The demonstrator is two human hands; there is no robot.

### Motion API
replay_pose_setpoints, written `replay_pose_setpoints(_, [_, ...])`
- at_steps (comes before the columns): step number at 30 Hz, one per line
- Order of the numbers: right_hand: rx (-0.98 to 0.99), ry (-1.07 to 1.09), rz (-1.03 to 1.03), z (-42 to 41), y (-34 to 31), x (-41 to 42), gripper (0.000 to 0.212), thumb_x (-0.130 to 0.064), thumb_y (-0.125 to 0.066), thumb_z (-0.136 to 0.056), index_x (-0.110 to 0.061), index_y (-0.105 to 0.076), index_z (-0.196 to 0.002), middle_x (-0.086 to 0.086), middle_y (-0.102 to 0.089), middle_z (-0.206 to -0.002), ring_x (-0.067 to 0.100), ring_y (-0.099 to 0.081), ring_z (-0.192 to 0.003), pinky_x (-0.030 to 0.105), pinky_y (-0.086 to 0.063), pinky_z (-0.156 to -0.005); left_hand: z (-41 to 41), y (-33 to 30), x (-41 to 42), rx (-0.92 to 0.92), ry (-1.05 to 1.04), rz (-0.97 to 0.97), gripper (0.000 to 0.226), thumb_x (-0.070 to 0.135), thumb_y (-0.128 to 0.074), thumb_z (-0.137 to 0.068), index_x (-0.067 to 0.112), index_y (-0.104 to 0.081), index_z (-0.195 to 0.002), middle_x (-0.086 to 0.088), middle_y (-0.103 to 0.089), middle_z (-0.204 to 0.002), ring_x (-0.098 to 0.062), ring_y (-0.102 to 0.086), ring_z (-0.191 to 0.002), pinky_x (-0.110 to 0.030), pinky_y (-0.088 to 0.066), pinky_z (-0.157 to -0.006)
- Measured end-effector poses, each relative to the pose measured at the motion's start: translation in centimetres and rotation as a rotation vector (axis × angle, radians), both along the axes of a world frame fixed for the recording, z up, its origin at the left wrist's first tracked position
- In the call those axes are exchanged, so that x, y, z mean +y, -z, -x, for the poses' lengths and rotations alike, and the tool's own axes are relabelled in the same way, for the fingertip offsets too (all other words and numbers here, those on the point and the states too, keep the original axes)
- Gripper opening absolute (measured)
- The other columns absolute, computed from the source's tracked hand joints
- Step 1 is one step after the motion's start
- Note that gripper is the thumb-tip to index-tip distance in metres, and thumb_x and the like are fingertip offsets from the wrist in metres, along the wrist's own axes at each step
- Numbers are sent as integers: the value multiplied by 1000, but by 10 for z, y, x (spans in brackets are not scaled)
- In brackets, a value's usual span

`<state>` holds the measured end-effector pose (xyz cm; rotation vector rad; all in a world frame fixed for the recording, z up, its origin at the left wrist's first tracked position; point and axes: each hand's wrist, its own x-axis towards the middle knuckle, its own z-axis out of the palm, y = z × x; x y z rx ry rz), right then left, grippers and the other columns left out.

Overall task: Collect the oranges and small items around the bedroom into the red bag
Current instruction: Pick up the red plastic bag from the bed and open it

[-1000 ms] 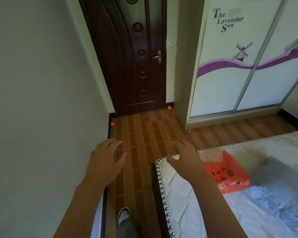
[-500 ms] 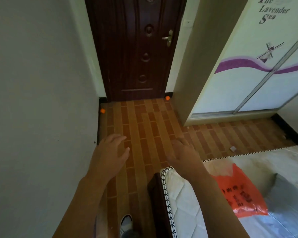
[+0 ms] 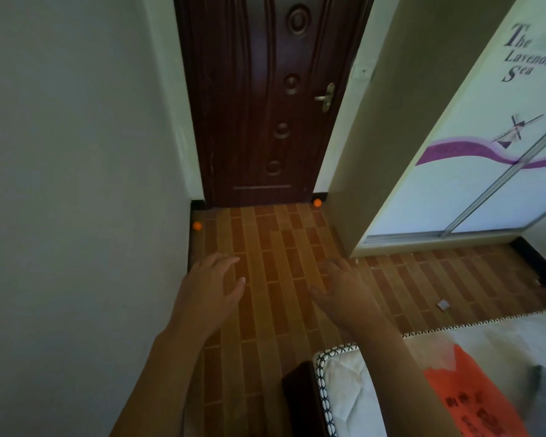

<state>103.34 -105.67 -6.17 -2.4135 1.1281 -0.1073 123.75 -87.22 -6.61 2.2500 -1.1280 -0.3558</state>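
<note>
Two small oranges lie on the tiled floor: one orange against the left wall's skirting, another orange at the door's right corner. A red plastic bag lies flat on the mattress at the lower right, partly behind my right forearm. My left hand and my right hand are stretched out above the floor, fingers apart, holding nothing, well short of both oranges. A small white scrap lies on the floor near the bed's edge.
A dark wooden door closes off the end of the narrow passage. A grey wall runs along the left. A white sliding wardrobe stands on the right. The mattress corner juts in at the bottom.
The view has moved forward past the bed corner toward the door. The oranges appear nearer, the red bag has slid to the lower right. Both hands stay open.
</note>
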Motion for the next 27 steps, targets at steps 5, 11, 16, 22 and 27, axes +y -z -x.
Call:
replay_pose_setpoints(5, [-18,-23,-10,-27,1,-26,74,-67,-40,-75,-37,-54,-140,-11,-49,-143,17,-51,-130,53,-50,-103,-25,-6,-19,-8,-24,15,49,43,-59,-101,29,-53,-148,5,-48,-153,-17,-42,-141,-46,-39,-117])
replay_pose_setpoints(11, [-32,-27,-40,-69,14,-84,63,-69,-44,-79,-41,-55,-134,-15,-54,-137,17,-56,-125,53,-52,-100,-60,-7,-64,-27,-38,35,49,41,-60,-101,27,-54,-147,5,-49,-152,-16,-44,-139,-44,-40,-117])
replay_pose_setpoints(16, [-82,-80,-46,-123,12,-150,56,-60,-53,-84,-43,-51,-137,-13,-48,-143,18,-50,-131,54,-48,-105,-103,-11,-125,-68,-47,30,48,44,-59,-101,28,-55,-146,6,-52,-148,-15,-46,-133,-44,-43,-113])
replay_pose_setpoints(22, [-181,-111,-37,-173,2,-234,64,-65,-46,-79,-42,-53,-139,-13,-46,-148,17,-46,-135,51,-48,-106,-140,-34,-206,-81,-57,5,54,52,-52,-98,27,-56,-145,5,-53,-147,-14,-46,-132,-45,-43,-113])
replay_pose_setpoints(27, [-203,-85,-41,-195,-4,-292,59,-63,-46,-80,-42,-55,-135,-14,-54,-135,16,-54,-124,49,-52,-100,-168,-42,-261,-73,-99,10,61,57,-47,-93,27,-57,-145,5,-53,-147,-17,-47,-132,-46,-43,-114])
